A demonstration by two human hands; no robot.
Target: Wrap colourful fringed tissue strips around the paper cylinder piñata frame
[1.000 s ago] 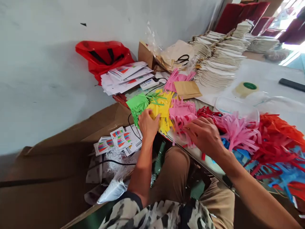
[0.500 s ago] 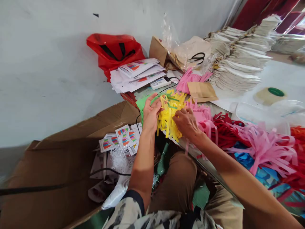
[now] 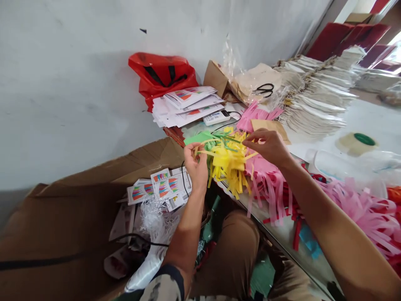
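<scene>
Yellow fringed paper (image 3: pixel 230 161) lies at the table's near edge, between my two hands. My left hand (image 3: pixel 196 161) is closed on yellow strips at the left side of it. Above the right side of the bundle, my right hand (image 3: pixel 266 144) pinches the end of a thin green strip (image 3: pixel 230 138) that runs leftward over the yellow paper. Green paper (image 3: pixel 199 139) is just behind my left hand. Pink fringed paper (image 3: pixel 266 179) lies under and beside my right forearm.
A cardboard box (image 3: pixel 94 179) with printed cards (image 3: pixel 167 184) stands at the left. Behind are a red bag (image 3: pixel 163 73), printed sheets (image 3: pixel 188 104), scissors (image 3: pixel 265 90) and stacked white bundles (image 3: pixel 322 100). A tape roll (image 3: pixel 357 143) lies at the right.
My right hand has moved up and right, away from the yellow paper, with a green strip drawn out. My left hand has shifted slightly lower. The view has shifted a little.
</scene>
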